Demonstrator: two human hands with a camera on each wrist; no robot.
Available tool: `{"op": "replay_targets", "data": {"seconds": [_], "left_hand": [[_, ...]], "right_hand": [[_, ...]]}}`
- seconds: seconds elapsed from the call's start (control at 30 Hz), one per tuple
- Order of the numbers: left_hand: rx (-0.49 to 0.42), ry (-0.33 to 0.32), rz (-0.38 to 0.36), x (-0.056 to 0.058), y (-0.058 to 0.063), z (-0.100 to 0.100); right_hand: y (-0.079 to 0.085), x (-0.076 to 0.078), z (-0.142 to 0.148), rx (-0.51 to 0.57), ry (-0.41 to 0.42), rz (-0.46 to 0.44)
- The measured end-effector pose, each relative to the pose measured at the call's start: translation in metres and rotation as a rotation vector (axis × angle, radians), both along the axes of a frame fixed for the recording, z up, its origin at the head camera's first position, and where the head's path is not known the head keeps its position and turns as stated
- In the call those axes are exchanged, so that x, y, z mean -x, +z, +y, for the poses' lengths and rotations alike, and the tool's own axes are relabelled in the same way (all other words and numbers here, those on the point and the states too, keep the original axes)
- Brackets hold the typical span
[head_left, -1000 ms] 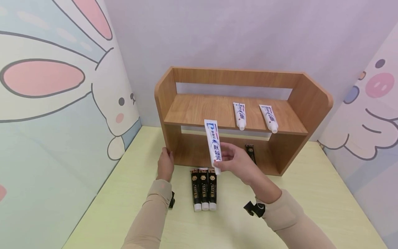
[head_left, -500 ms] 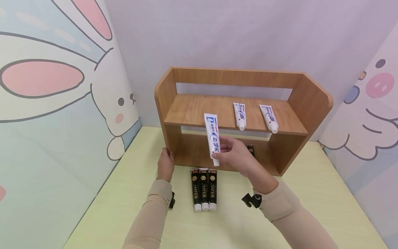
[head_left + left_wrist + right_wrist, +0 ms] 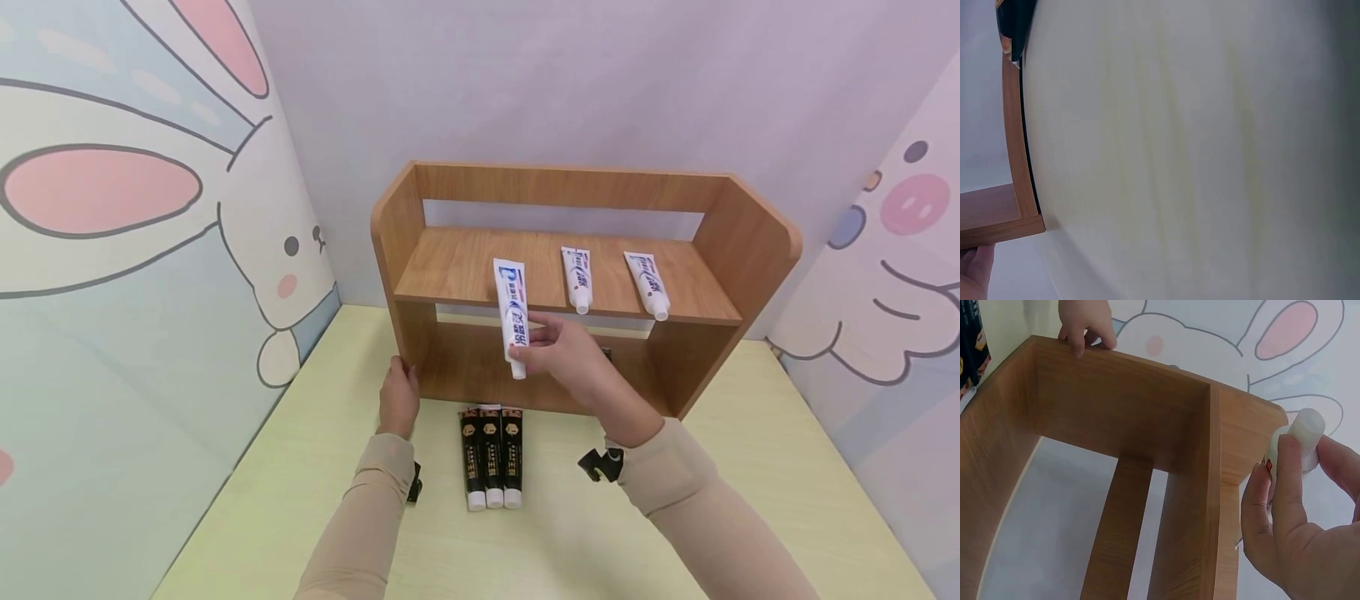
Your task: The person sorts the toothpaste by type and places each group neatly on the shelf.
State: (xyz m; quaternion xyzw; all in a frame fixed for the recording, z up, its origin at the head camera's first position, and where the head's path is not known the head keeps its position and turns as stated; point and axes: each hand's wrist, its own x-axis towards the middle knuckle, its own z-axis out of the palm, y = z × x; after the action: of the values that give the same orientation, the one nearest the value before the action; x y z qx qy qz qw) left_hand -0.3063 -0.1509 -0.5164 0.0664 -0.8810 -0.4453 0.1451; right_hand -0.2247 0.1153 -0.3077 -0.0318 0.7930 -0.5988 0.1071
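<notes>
My right hand (image 3: pixel 572 362) pinches a white-and-blue toothpaste tube (image 3: pixel 511 307) near its cap end. The tube is tilted, cap down, in front of the upper board of a wooden shelf (image 3: pixel 461 268). In the right wrist view, the thumb and fingers close around the tube's white cap end (image 3: pixel 1307 428). My left hand (image 3: pixel 399 402) grips the front edge of the shelf's left side panel; its fingertips (image 3: pixel 1077 342) curl over that edge in the right wrist view. Two more white toothpaste tubes (image 3: pixel 577 280) (image 3: pixel 648 286) lie on the upper board, caps toward me.
Three black toothpaste tubes (image 3: pixel 492 458) lie side by side on the pale yellow table (image 3: pixel 585 533), before the shelf. Behind my right hand, a bit of another black tube (image 3: pixel 607 354) shows on the lower board. Cartoon-printed walls stand left and right.
My right hand has risen and moved forward with the white toothpaste tube, from before the lower compartment to the upper board's height. My left hand stays on the side panel.
</notes>
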Motion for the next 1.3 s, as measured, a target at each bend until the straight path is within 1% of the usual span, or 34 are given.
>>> {"op": "replay_targets", "data": {"seconds": [0.3,0.47,0.67,0.87,1.1,1.3], "left_hand": [[-0.015,-0.003,0.003,-0.001,0.000,0.001],[-0.018,-0.002,-0.006,-0.001,0.000,0.001],[-0.016,-0.003,-0.013,0.000,0.001,0.001],[-0.016,-0.009,-0.005,0.000,0.000,0.001],[-0.018,-0.012,-0.006,0.001,0.000,0.001],[-0.026,-0.005,-0.020,0.000,0.000,0.001]], "right_hand": [[0.010,0.013,-0.002,0.007,-0.005,-0.007],[0.015,0.021,-0.004,0.028,-0.031,-0.016],[0.019,0.030,-0.005,-0.022,-0.073,-0.032],[0.023,0.037,-0.007,-0.073,-0.087,-0.027],[0.025,0.046,-0.009,-0.057,-0.128,-0.026],[0.027,0.051,-0.013,-0.063,-0.140,-0.028]]}}
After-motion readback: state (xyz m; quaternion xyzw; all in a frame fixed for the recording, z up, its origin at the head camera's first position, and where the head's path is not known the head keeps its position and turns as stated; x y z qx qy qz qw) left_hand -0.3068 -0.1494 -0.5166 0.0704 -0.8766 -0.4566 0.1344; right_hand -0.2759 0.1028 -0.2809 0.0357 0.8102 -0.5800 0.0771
